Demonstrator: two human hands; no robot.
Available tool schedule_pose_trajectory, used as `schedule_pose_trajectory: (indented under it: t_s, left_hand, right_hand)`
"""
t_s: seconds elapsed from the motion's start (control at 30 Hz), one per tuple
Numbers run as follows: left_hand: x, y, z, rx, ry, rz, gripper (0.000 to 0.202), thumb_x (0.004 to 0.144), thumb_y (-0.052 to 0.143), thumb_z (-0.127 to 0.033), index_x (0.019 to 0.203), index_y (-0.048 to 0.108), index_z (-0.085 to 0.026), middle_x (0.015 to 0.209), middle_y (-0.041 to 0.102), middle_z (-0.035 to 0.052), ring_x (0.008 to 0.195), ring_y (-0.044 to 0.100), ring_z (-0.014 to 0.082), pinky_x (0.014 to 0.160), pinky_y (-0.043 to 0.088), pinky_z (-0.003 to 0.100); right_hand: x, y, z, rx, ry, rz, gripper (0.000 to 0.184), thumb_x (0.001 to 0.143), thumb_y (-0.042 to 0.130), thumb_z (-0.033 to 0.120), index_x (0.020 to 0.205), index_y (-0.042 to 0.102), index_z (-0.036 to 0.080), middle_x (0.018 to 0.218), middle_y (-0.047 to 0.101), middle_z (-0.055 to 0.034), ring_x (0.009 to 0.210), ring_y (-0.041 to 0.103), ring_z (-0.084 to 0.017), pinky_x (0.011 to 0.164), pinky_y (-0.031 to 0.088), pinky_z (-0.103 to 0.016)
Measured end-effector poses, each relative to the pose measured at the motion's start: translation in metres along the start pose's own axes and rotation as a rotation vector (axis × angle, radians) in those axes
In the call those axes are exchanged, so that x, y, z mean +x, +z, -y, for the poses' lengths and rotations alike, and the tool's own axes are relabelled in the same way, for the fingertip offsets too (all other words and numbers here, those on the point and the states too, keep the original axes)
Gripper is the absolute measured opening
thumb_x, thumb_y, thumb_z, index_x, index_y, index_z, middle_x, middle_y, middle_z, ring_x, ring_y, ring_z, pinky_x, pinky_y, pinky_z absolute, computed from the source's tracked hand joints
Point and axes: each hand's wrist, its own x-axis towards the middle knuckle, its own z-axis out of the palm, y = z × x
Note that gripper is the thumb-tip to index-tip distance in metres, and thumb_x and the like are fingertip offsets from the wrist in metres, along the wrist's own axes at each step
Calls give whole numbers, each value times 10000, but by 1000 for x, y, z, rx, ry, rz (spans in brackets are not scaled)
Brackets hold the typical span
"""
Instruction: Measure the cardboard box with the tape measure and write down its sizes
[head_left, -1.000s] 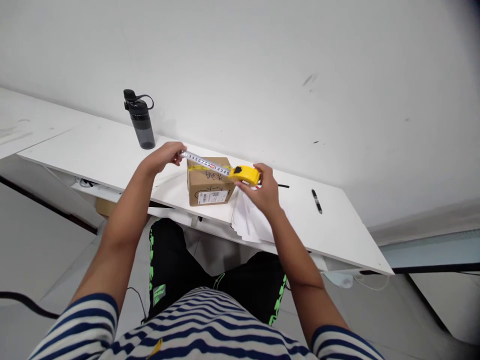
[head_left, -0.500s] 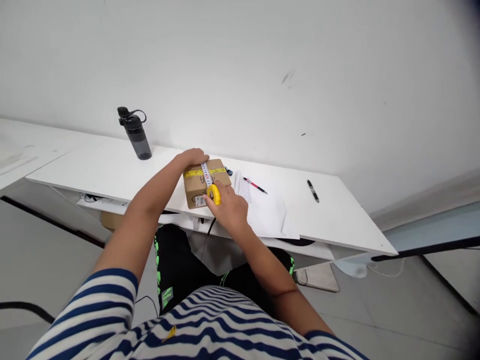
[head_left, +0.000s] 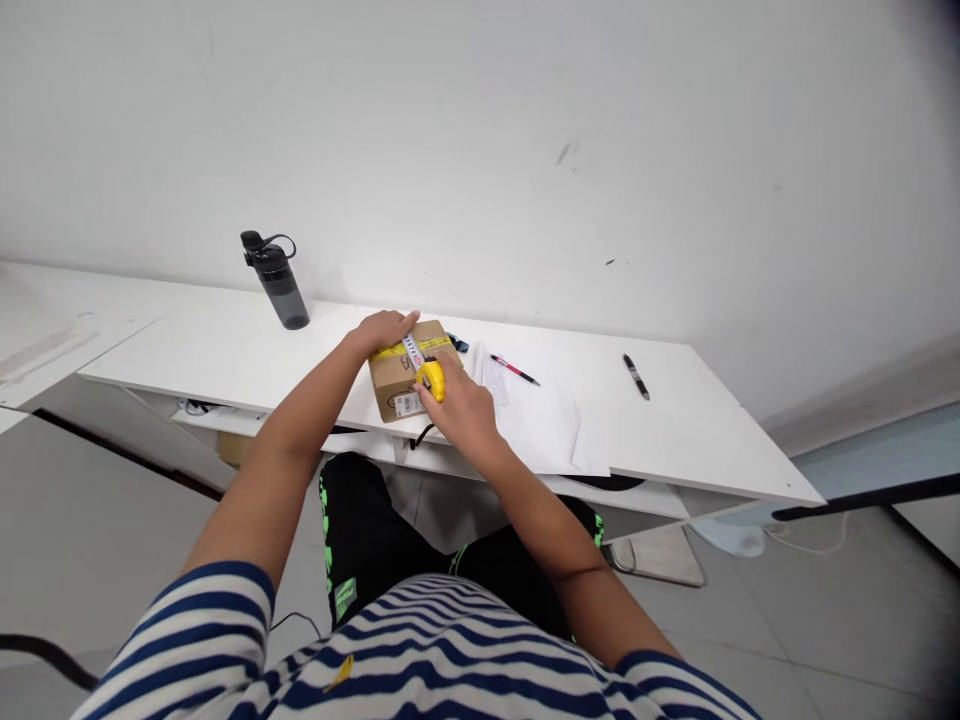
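A small cardboard box (head_left: 390,375) with yellow tape and a white label sits on the white desk (head_left: 225,350). My right hand (head_left: 461,410) grips the yellow tape measure (head_left: 433,379) at the box's near edge. Its white blade (head_left: 411,351) runs back across the top of the box. My left hand (head_left: 382,328) pinches the blade's end at the box's far edge.
A dark water bottle (head_left: 275,279) stands at the back left of the desk. White papers (head_left: 536,415) lie right of the box, with a red pen (head_left: 513,369) on them and a black marker (head_left: 636,377) further right. A wall rises behind the desk.
A second ago the tape lay left to right above the box. Now it runs front to back over the box, with my right hand at the near edge and my left at the far edge.
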Motion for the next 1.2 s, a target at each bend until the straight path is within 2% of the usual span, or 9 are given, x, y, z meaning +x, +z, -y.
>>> schedule_pose_trajectory:
  t_s: [0.13,0.27,0.43,0.63,0.73,0.87,0.93,1.07,1.2]
  left_hand:
    - [-3,0,15,-64,-40,-40,812,946,160,-698,1121,714,-129,1240,721,221,1085,693,341,909,479,390]
    - [-2,2,28,-182,-61,-58,809,942,168,-709,980,743,-141,1145,758,208,1004,719,326,859,489,375]
    - [5,8,29,-231,-58,-67,880,925,165,-754,1123,717,-98,1282,698,241,1150,677,344,930,478,380]
    - [12,10,28,-675,-9,89,1026,837,20,-873,900,769,-175,1004,792,156,889,738,281,787,543,358]
    - [14,8,27,-872,15,202,1089,793,-73,-885,775,768,-194,897,793,144,810,737,265,740,558,355]
    - [16,7,26,-914,17,221,1151,755,-107,-901,775,779,-166,837,777,187,762,722,287,713,548,392]
    - [14,9,31,-804,32,150,1150,766,-71,-908,853,787,-147,892,780,201,843,724,316,772,535,409]
    - [-6,15,64,-425,-82,-173,1039,821,65,-899,934,761,-135,1110,752,227,1058,682,380,915,469,459]
    - [-40,37,106,-490,-72,-335,972,918,-48,-757,819,727,-180,944,760,178,919,688,323,830,473,421]
  right_hand:
    - [11,-8,-8,49,5,-15,607,958,528,493,1508,418,260,1380,653,-102,1076,691,-317,802,549,-408]
    - [30,-15,-2,5,-6,-10,616,965,516,488,1511,409,223,1364,644,-131,1102,670,-325,826,536,-416]
    - [72,-10,15,-182,-103,113,576,992,488,430,1516,411,204,1335,624,-181,996,683,-324,796,512,-403]
    - [129,6,8,-175,-240,207,595,958,525,334,1514,387,175,1293,628,-172,983,668,-318,815,505,-407]
    - [141,14,-4,-81,-286,214,616,944,529,353,1514,379,174,1319,622,-166,1043,653,-322,865,507,-427]
    - [145,23,-20,136,-252,157,707,911,568,403,1540,327,186,1397,594,-151,1173,612,-311,997,476,-470]
    - [147,24,-27,303,-192,102,762,883,606,437,1536,304,186,1369,608,-140,1169,612,-288,1029,471,-466]
    - [147,19,-40,644,-164,5,785,873,595,595,1497,297,223,1289,595,-123,1085,629,-247,968,535,-430]
    - [144,20,-33,739,-299,133,799,862,558,728,1497,304,316,1272,578,-87,1020,627,-231,942,560,-441]
